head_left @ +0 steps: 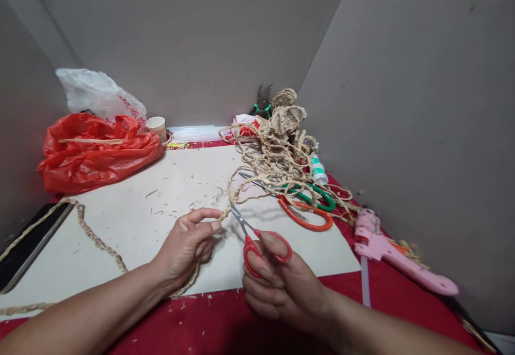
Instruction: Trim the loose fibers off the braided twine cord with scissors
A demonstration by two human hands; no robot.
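A tan braided straw cord (98,241) runs across the white sheet, and its end is pinched between the thumb and fingers of my left hand (192,239). In my right hand (277,280) is a small pair of red-handled scissors (250,243), with finger and thumb through the loops. Their blade tips are at the cord just beyond my left fingertips; whether the blades have cut into it I cannot tell. From there the cord seems to lead on to a tangled heap of the same cord (277,140) at the back right.
Large scissors with orange and green handles (309,218) lie by the heap. A pink glue gun (406,264) rests at the right. Red bag (100,154), paper cup (156,126) and phone (34,242) are on the left. Grey walls (193,38) enclose the table.
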